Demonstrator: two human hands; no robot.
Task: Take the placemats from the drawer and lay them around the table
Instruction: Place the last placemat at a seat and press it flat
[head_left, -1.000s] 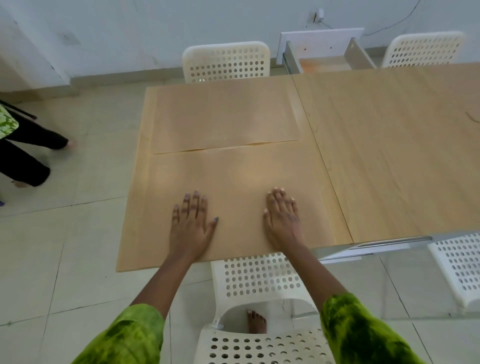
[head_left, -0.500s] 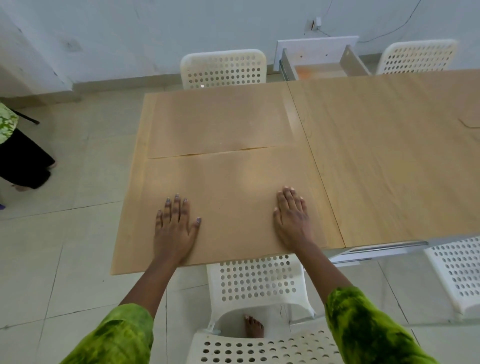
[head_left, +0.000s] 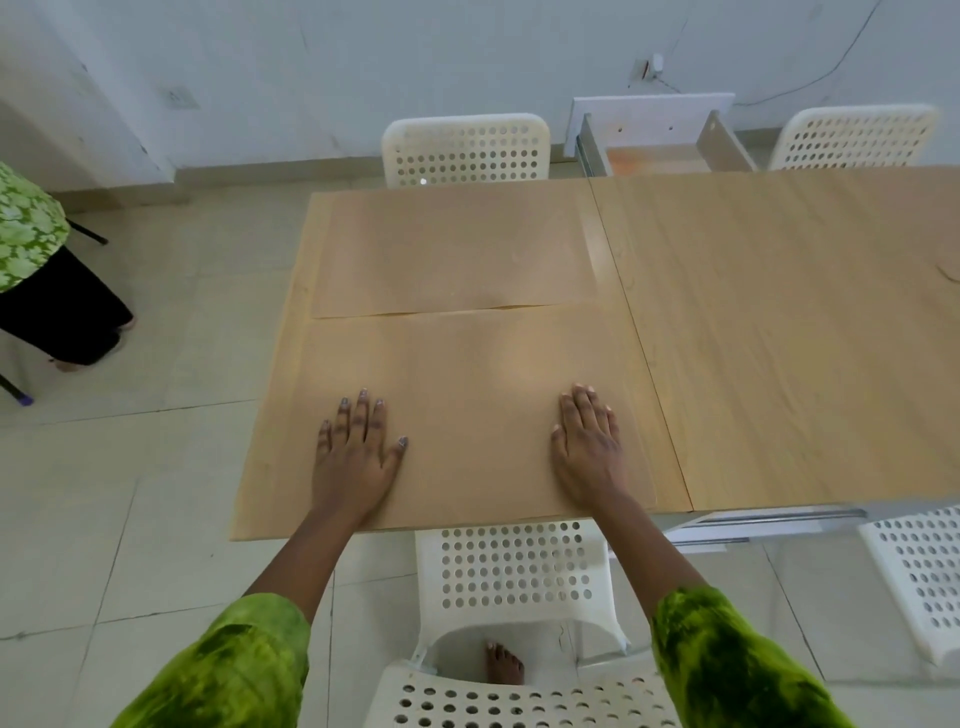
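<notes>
While the near placemat (head_left: 467, 395) lies flat on the left end of the table (head_left: 779, 338), I've got both palms down on it: left hand (head_left: 356, 457) toward its left part, right hand (head_left: 589, 447) close to its right edge, fingers spread and flat, gripping nothing. The mat's long axis runs left to right, parallel to the near table edge, and its near edge sits about level with that rim, right under my wrists. Just beyond it lies the far placemat (head_left: 457, 254), same orientation, the two meeting along a seam where the far one's edge curls up slightly. So the thing I'm working is directly beneath the hands, neither one nearer. I'd say this mat is down and just being pressed smooth. Further out, the open drawer (head_left: 660, 156) sits past the far edge, to the right, between two white chairs (head_left: 467, 150); I can't tell whether more mats remain inside. The right half of the table looks uncovered, so that's likely next.
</notes>
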